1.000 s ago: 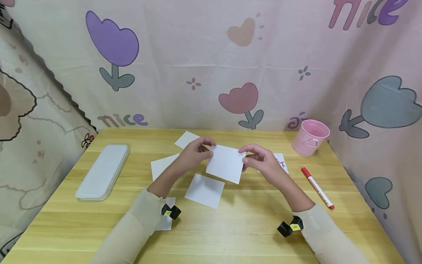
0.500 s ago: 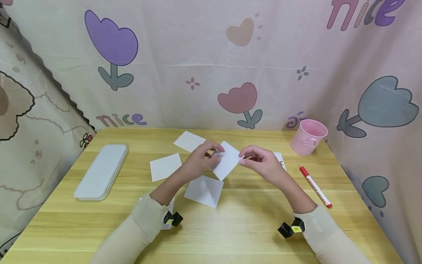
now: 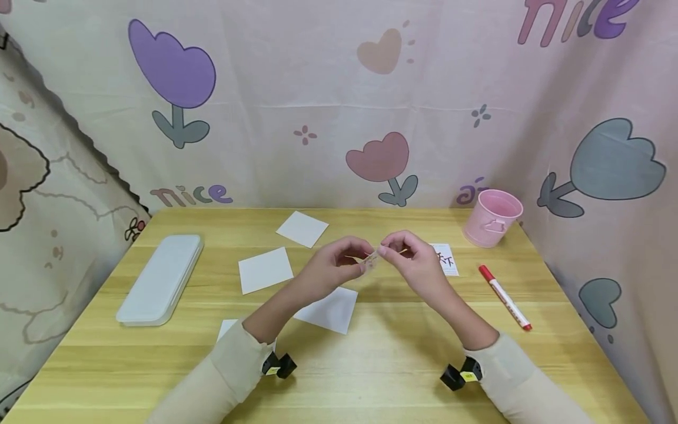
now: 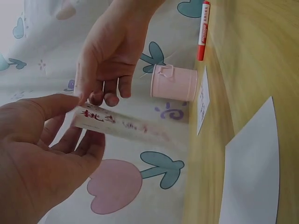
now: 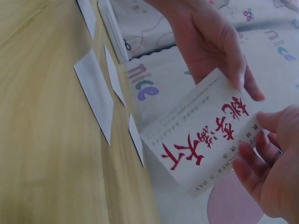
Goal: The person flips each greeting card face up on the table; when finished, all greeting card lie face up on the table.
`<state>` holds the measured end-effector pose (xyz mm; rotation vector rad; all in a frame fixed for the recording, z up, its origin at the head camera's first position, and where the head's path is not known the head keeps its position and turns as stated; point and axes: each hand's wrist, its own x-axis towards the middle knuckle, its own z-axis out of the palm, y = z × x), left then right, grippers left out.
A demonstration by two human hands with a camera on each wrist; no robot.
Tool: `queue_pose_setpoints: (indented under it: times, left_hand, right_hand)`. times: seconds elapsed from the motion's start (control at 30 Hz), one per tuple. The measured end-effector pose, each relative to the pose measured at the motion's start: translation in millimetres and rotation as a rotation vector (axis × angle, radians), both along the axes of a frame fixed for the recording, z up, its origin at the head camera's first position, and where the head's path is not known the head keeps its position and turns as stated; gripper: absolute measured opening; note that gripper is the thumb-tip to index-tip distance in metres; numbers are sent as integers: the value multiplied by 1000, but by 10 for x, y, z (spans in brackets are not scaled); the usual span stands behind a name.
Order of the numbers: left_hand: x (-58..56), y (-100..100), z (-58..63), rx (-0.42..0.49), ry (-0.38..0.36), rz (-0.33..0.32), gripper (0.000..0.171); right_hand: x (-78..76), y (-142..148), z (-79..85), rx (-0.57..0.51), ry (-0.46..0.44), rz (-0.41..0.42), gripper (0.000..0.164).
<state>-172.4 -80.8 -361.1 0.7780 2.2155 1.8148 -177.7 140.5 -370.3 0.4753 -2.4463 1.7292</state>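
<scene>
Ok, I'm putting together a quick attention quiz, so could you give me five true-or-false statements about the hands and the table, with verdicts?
1. The left hand and the right hand both hold a white paper card with red characters. True.
2. A white marker with a red cap is inside the round pink bucket. False: the marker lies on the light wooden table, outside the bucket.
3. The bucket lies on its side. False: it stands upright.
4. A flat white oblong case lies left of both hands. True.
5. The held card is blank on both faces. False: one face bears red characters.
</scene>
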Motion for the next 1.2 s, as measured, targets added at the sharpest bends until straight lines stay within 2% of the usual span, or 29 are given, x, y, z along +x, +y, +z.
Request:
queue_pose_setpoints:
  times: [0.13,0.33,0.4,0.53,0.6,0.67,0.77,0.9,1.03,1.2]
  left_hand:
    - [-13,-22,-21,-8,-5,39,27]
    - [-67,-122,-19,59,-81,120,30]
    - [-89,-152,-18,93,-112,155,31]
    - [-128,-193,-9,217,-166,214,37]
    - [-143,-206,-7,265,-190,236,41]
    - [-158,-214,-10,277,-206,248,45]
    - [-176,-199,-31,231,-229,227,54]
    - [-164,-109,-87,150,-211,152,59]
    - [-116,27,-194,90,-163,108,47]
    - [-82,240,-372,-1,-198,32,35]
  right_hand:
    - [6,-34,-5,-6,43,-2,22]
    - [-6,-1,52,11,107,28,28]
    - [-19,26,61,27,102,52,30]
    - [-53,69,69,28,59,89,31]
    - [-71,85,68,8,31,86,30]
    - [-89,97,65,-20,8,75,29]
    - [-109,130,60,-34,-19,51,28]
    - [-86,248,33,31,-47,24,27]
    - [-6,450,-51,134,-71,-9,26]
    - [114,746,-196,226,-99,-32,27]
